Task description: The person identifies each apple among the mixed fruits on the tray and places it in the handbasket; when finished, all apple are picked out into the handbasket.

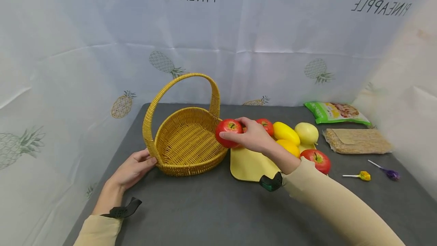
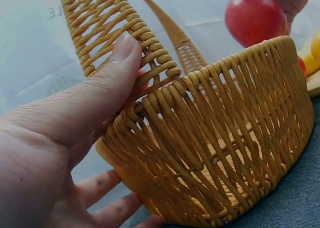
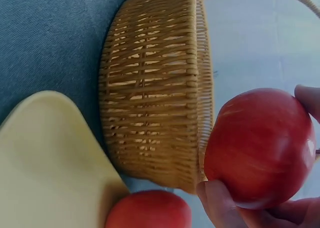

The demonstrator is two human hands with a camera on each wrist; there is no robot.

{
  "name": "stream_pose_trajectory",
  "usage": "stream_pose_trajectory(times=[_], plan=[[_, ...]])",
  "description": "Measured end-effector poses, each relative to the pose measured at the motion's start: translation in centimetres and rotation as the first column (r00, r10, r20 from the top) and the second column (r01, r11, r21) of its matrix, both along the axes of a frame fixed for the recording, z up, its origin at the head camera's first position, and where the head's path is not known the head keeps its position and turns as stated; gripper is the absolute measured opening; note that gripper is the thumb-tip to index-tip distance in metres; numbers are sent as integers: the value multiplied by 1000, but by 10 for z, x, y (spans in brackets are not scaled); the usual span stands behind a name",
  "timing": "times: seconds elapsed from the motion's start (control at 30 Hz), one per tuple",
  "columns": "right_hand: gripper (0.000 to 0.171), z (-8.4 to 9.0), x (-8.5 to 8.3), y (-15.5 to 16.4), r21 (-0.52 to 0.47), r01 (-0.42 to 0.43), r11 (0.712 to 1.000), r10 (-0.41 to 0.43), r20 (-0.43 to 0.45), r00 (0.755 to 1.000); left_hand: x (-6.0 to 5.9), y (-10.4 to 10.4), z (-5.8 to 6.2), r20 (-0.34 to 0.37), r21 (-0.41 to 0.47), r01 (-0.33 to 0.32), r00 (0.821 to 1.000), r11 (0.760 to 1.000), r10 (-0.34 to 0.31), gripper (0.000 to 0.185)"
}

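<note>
My right hand (image 1: 254, 134) grips a red apple (image 1: 228, 133) between thumb and fingers, at the right rim of a yellow wicker basket (image 1: 191, 166) with a tall arched handle. In the right wrist view the held apple (image 3: 260, 148) is up beside the basket's rim. My left hand (image 1: 134, 168) holds the basket's left side at the foot of the handle. The left wrist view shows its thumb (image 2: 112, 70) across the handle's base, with the other fingers against the outer wall. Only woven bottom shows inside the basket.
Right of the basket, a pale yellow tray (image 1: 250, 166) bears several fruits, including yellow ones (image 1: 286, 133), a pale round one (image 1: 306, 133) and red apples (image 1: 317, 160). Farther right lie a green packet (image 1: 336, 113), a clear bag (image 1: 356, 141) and two lollipops (image 1: 363, 175). A white curtain (image 1: 273, 29) hangs behind.
</note>
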State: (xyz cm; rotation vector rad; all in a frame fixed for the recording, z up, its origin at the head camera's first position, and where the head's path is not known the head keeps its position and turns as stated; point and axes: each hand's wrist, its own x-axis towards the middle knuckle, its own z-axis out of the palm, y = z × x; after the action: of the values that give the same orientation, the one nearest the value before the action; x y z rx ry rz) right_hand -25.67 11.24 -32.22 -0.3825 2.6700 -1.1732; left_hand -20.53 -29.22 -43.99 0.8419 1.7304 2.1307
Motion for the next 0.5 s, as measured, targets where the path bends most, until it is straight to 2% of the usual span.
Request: stream_pose_trajectory(times=[0.23, 0.5], plan=[[78, 3, -6, -17, -17, -39, 999, 39, 10, 999, 0, -1, -4, -6, -10, -31, 1000, 999, 30, 39], [76, 15, -18, -39, 28, -80, 996, 80, -9, 997, -1, -2, -5, -4, -11, -53, 999, 999, 53, 38]])
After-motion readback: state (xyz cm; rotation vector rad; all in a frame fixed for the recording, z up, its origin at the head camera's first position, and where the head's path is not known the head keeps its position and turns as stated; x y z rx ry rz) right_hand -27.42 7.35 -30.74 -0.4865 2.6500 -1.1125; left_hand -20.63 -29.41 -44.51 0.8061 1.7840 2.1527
